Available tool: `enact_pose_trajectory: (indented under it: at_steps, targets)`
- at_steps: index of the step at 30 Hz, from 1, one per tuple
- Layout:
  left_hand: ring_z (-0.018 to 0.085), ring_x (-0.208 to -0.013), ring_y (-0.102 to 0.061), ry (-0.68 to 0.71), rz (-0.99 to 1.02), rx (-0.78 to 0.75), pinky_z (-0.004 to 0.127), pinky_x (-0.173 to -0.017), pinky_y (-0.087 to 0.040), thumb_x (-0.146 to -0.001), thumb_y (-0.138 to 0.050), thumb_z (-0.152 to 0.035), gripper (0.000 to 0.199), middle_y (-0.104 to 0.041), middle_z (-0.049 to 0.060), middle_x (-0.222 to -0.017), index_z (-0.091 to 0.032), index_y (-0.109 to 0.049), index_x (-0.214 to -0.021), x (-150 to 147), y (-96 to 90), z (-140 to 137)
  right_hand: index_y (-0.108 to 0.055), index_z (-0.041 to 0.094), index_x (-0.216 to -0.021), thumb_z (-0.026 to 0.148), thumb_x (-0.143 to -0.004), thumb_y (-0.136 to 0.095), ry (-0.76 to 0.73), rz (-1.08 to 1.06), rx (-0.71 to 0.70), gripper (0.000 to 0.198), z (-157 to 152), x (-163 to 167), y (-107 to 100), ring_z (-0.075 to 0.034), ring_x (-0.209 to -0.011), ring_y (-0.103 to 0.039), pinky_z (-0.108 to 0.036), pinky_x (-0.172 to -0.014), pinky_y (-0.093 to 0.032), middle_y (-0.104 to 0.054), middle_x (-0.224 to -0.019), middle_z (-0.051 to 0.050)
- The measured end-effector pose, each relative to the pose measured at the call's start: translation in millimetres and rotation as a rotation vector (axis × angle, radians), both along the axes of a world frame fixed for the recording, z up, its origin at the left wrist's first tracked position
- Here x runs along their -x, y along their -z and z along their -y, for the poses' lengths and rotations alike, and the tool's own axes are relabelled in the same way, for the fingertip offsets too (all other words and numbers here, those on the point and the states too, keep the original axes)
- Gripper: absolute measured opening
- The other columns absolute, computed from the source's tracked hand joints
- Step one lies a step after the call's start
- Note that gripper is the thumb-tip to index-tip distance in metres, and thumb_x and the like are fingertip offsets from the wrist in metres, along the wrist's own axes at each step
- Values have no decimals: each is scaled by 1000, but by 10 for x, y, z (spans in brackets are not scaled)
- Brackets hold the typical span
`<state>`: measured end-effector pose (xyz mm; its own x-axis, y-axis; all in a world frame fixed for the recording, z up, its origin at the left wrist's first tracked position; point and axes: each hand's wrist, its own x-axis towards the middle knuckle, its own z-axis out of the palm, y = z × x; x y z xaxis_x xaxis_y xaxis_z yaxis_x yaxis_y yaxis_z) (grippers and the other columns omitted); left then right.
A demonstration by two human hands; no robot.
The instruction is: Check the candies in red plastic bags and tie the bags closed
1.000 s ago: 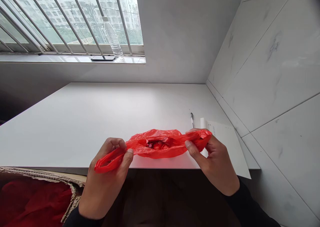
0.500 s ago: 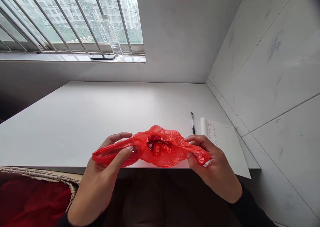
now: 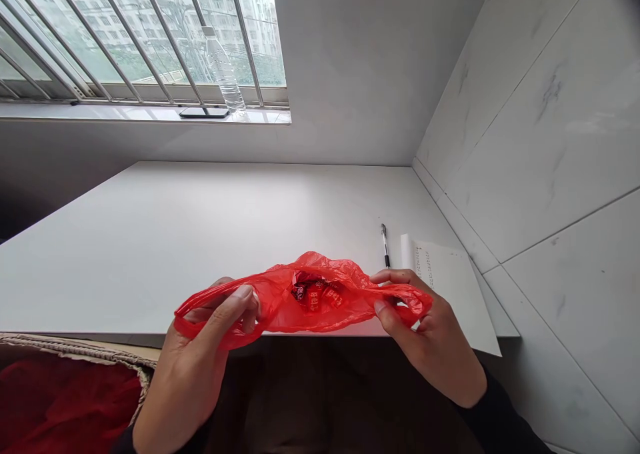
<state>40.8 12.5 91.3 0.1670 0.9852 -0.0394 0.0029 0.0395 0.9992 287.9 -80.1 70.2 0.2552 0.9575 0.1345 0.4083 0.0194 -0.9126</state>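
A thin red plastic bag (image 3: 280, 307) is stretched sideways between my two hands at the table's front edge. Its mouth faces me, and inside lie several small red wrapped packets (image 3: 317, 295) with gold print, one showing a dark patterned part. My left hand (image 3: 200, 347) has its thumb and fingers closed on the left handle loop, the fingers partly hidden by the plastic. The right handle is gripped by my right hand (image 3: 430, 334), thumb in front and fingers behind.
On the white table (image 3: 240, 221) are a black-and-clear pen (image 3: 385, 246) and an open notebook (image 3: 450, 287) near the tiled wall. An open cardboard box (image 3: 110, 353) holding red material (image 3: 70, 407) stands at lower left. On the windowsill are a clear bottle (image 3: 225, 74) and a dark flat phone-like object (image 3: 203, 113).
My left hand has shifted slightly left and its fingers have curled in on the handle. The bag is pulled wider and flatter, its right handle end reaching further right.
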Motion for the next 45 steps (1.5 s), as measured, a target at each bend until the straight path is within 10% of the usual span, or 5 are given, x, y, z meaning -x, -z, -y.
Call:
enact_pose_trajectory:
  at_steps: [45]
  targets:
    - [15, -70, -62, -134, -5, -101, 23, -65, -52, -81, -74, -35, 19, -62, -1, -65, -23, -69, -68, 71, 90, 46, -63, 31, -115, 29, -94, -62, 47, -39, -47, 21, 47, -34, -10, -19, -104, -65, -31, -87, -54, -65, -119, -1]
